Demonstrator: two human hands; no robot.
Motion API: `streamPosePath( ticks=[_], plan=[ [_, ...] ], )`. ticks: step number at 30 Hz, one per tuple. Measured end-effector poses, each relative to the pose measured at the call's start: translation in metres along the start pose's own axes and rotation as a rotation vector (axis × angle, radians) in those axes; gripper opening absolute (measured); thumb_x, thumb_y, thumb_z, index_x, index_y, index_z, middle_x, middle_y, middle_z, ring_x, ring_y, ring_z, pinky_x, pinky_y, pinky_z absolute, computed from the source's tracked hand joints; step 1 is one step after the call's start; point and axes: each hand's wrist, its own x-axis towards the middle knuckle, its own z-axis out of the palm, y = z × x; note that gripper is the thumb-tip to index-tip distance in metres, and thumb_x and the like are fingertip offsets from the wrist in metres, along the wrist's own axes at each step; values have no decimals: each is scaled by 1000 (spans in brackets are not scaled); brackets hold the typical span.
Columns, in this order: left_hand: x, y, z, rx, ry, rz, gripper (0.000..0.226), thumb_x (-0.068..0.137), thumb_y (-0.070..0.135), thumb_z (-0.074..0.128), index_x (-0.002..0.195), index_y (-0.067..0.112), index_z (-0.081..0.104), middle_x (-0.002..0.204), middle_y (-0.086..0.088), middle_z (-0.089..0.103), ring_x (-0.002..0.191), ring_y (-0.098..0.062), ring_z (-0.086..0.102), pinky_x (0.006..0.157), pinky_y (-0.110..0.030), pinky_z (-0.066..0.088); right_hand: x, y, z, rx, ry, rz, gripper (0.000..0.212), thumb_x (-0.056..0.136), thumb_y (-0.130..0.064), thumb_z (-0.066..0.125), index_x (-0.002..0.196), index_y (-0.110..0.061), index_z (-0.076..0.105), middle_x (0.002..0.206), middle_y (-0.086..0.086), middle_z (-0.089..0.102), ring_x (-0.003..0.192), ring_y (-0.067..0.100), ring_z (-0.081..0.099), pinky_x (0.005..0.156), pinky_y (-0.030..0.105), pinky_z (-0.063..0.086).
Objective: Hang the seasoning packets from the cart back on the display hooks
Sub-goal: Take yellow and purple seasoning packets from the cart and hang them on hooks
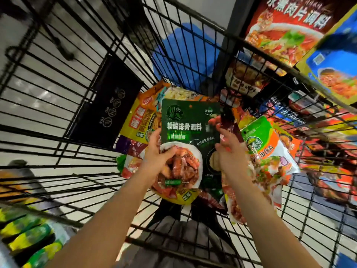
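Item: dark green plastic seasoning packet (190,132), pork-rib picture, held over the black wire cart (58,105). My left hand (157,155) grips its lower left edge, thumb curled across the front. My right hand (229,151) pinches the right edge, as far as I can tell. Long axis points away from me, top edge farthest; left hand holds firmer. Remaining packets (270,151) heaped beneath

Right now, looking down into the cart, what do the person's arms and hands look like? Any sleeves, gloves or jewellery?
Both forearms are bare as far as the picture shows: no sleeves reach into view. The left hand and the right hand wear no gloves, and I see no rings, watch or bracelet. The fingernails on the right hand look painted orange-red, though motion blur makes that uncertain.
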Motion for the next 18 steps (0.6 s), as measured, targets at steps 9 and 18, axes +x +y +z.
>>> streamPosePath(
  ticks=[9, 18],
  plan=[
    [-4, 16, -94, -147, 293, 200, 54, 97, -12, 44, 129, 32, 50, 103, 11, 74, 94, -9, 71, 72, -31, 60, 120, -31, 101, -815, -414, -300, 54, 90, -34, 66, 138, -13, 51, 139, 18, 51, 129, 36, 46, 105, 41, 39],
    [7, 10, -88, -119, 379, 139, 57, 101, -5, 43, 147, 30, 42, 125, 1, 65, 111, -15, 65, 97, -48, 52, 118, -61, 86, -1432, -307, -528, 30, 94, -8, 46, 118, -15, 64, 118, 10, 67, 110, 33, 63, 87, 41, 52]
  ],
)
